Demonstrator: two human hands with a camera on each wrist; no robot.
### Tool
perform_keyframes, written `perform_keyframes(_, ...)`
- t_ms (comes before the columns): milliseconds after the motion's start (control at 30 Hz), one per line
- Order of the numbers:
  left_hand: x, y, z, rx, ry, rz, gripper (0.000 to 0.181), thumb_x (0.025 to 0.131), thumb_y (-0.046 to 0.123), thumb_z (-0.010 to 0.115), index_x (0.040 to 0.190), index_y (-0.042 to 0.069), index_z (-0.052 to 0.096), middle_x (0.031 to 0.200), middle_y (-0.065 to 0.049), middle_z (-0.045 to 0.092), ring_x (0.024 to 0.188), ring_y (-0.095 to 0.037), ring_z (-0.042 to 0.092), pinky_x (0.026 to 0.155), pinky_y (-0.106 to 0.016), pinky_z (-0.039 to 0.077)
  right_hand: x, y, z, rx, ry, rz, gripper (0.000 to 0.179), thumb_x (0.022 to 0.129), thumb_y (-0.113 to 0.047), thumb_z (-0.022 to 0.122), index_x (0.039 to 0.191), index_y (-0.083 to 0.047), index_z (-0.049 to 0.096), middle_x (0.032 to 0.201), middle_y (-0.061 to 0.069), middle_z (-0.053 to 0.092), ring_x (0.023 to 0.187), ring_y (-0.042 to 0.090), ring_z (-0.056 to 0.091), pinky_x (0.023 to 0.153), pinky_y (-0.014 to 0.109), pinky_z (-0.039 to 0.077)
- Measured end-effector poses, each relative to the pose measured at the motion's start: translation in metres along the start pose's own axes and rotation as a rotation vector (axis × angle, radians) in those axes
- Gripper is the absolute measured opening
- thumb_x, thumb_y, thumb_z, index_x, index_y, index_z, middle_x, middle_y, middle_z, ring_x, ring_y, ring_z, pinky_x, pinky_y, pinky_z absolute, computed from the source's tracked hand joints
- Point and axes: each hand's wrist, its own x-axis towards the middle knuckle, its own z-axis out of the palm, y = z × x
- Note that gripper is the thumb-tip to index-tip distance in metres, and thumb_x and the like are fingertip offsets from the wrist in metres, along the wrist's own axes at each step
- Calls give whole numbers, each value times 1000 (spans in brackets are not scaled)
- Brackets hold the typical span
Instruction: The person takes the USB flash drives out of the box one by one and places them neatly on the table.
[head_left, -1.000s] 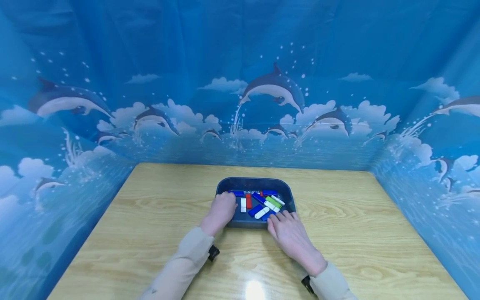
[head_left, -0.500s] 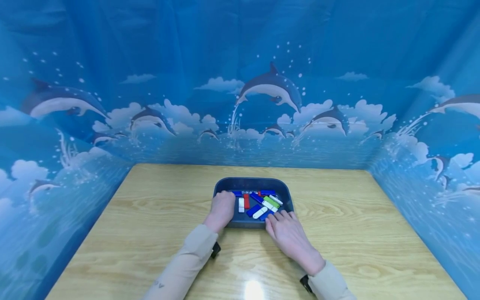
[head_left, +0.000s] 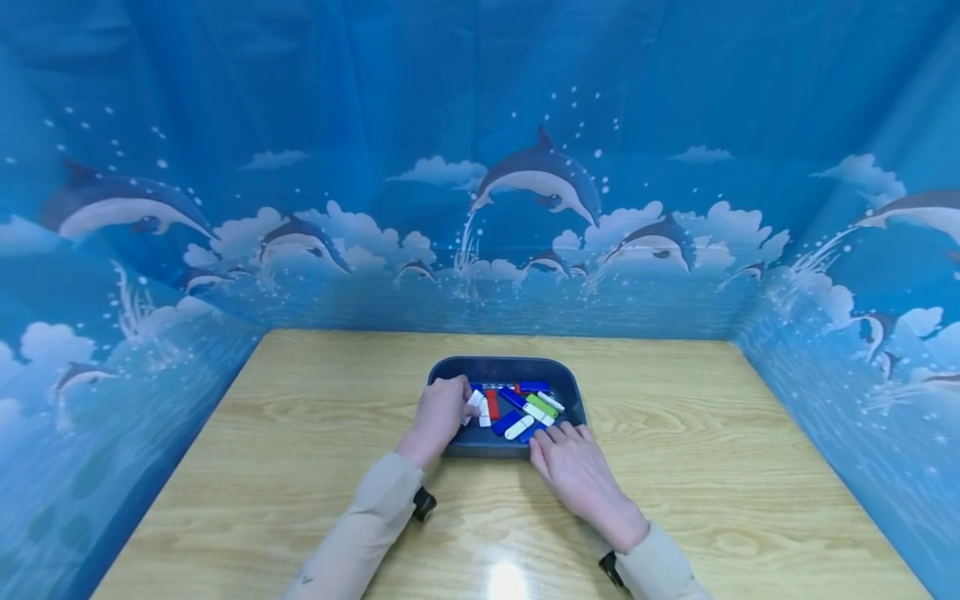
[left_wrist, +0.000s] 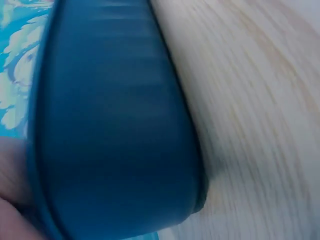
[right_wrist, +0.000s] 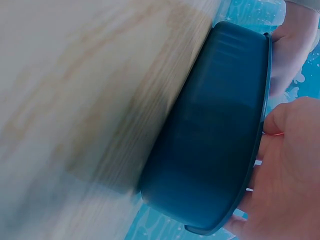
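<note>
Left hand, the nearer, pinches a white stick in the tray, right of its fingers, long axis slanting forward-right; right hand touches the rim, grip undeterminable.

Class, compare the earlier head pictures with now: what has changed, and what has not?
The left hand, fist-like earlier, now shows a white stick pinched in its fingers; when it was gripped is unclear. The right hand still rests on the near rim of the tray; tray, red stick and green stick stay put.
</note>
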Motion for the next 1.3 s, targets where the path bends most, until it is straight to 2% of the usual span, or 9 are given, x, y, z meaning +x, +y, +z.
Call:
perform_keyframes(67, -3, 0, -5, -126, 6, -12, 23, 83, 23, 83, 83, 11, 63, 71, 2, 62, 61, -12, 55, 57, -26, 46, 0, -1, 0, 0, 1, 0, 21, 102, -25, 58, 88, -13, 69, 77, -3, 60, 71, 15, 44, 71, 31, 37)
perform_keyframes(167, -9, 1, -14, -250, 21, 9, 20, 85, 23, 82, 88, 11, 66, 77, 2, 67, 64, -10, 60, 58, -25, 50, 0, -1, -1, -1, 1, 1, 20, 102, -24, 59, 87, -13, 68, 76, -3, 60, 71, 15, 44, 71, 31, 38)
perform_keyframes(267, -16, 1, -22, -355, 10, -8, 18, 87, 20, 80, 92, 9, 68, 83, -1, 69, 69, -11, 65, 61, -25, 55, 1, -1, -1, -2, -3, 2, 21, 102, -24, 58, 87, -13, 67, 76, -2, 60, 71, 15, 45, 71, 32, 38)
perform_keyframes(567, -40, -3, -37, -520, 3, -124, 19, 92, 11, 75, 110, 6, 69, 93, -4, 72, 80, -14, 69, 69, -27, 59, 0, -2, 0, -3, -4, 5, 21, 102, -24, 59, 87, -13, 68, 77, -3, 61, 70, 15, 44, 71, 32, 38)
perform_keyframes(733, -57, -7, -44, -629, -15, -182, 19, 93, 11, 74, 111, 5, 70, 96, -4, 73, 83, -15, 70, 72, -28, 60, 0, -2, 0, -2, 0, 1, 21, 102, -25, 58, 88, -13, 69, 77, -3, 61, 70, 15, 44, 70, 31, 37)
perform_keyframes(1000, -82, -22, -51, -648, 8, -200, 15, 91, 10, 76, 106, 8, 72, 93, -2, 71, 84, -14, 67, 74, -28, 59, 0, -2, 0, 2, -7, 4, 22, 102, -25, 58, 90, -12, 70, 79, -2, 63, 72, 16, 46, 71, 32, 38)
perform_keyframes(1133, -92, -30, -51, -592, -9, -180, 15, 88, 8, 78, 102, 6, 73, 90, -1, 72, 81, -14, 68, 73, -28, 59, 1, -2, 0, 4, -6, 6, 21, 102, -24, 58, 88, -12, 69, 77, -2, 62, 70, 16, 44, 70, 32, 37)
perform_keyframes(1300, -107, -38, -49, -509, -64, -175, 17, 84, 10, 82, 97, 5, 73, 86, -1, 73, 76, -14, 69, 69, -27, 58, 1, -2, 0, 5, -7, 8, 21, 102, -24, 58, 89, -11, 69, 77, -2, 62, 70, 16, 44, 70, 32, 37)
